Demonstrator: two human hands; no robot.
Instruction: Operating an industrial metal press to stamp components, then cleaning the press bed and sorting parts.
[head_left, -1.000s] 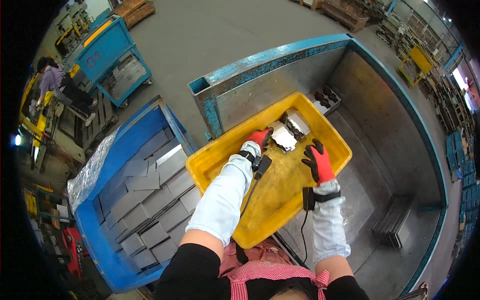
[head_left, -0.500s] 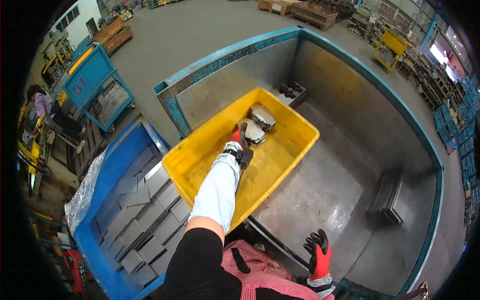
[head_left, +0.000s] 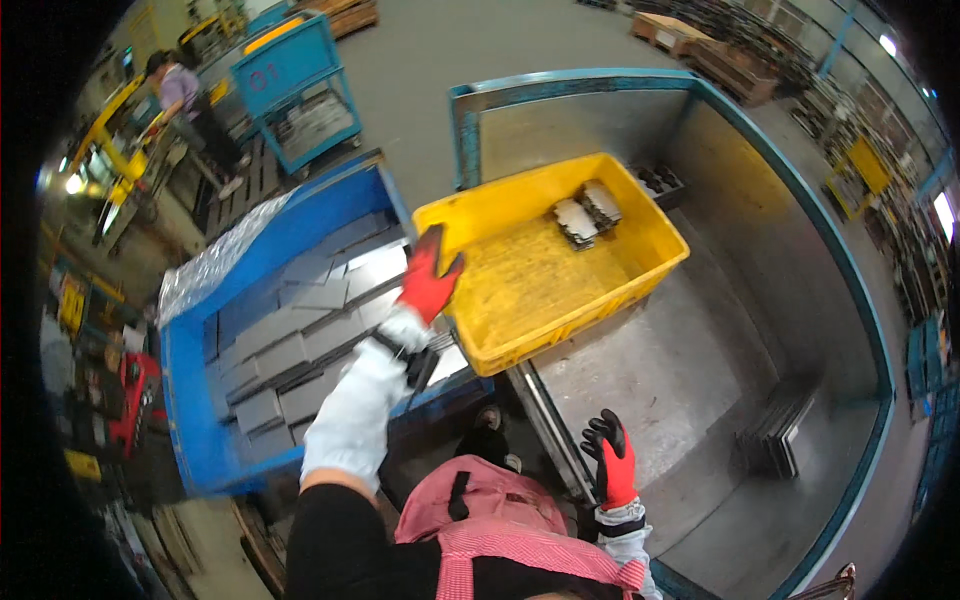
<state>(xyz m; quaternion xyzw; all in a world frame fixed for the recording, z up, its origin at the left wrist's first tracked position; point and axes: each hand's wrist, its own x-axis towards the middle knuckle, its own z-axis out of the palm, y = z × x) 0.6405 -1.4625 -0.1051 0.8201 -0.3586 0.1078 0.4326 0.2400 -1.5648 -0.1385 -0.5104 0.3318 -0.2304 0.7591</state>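
My left hand (head_left: pixel 428 282), in a red and black glove, is empty with its fingers spread. It is at the left wall of the yellow plastic tub (head_left: pixel 510 310), over the right part of a blue bin; whether it touches the tub I cannot tell. Two small stacks of flat metal pieces (head_left: pixel 577 222) lie side by side toward the tub's far right corner. The blue bin (head_left: pixel 180 400) holds many flat grey metal plates (head_left: pixel 275 355) in overlapping rows. My right hand (head_left: pixel 612 462), gloved alike, hangs open over the near edge of a metal-lined crate, holding nothing.
The yellow tub rests across the blue-rimmed metal crate (head_left: pixel 820 235). Inside the crate, thin plates (head_left: pixel 780 430) stand against the right wall, and a small box of dark parts (head_left: pixel 660 185) is at the back. A blue cart (head_left: pixel 290 80) and another person (head_left: pixel 185 95) are far left.
My left hand has let go of the metal pieces in the tub and moved left toward the blue bin. The view has turned left. My right hand stays empty near the crate's edge.
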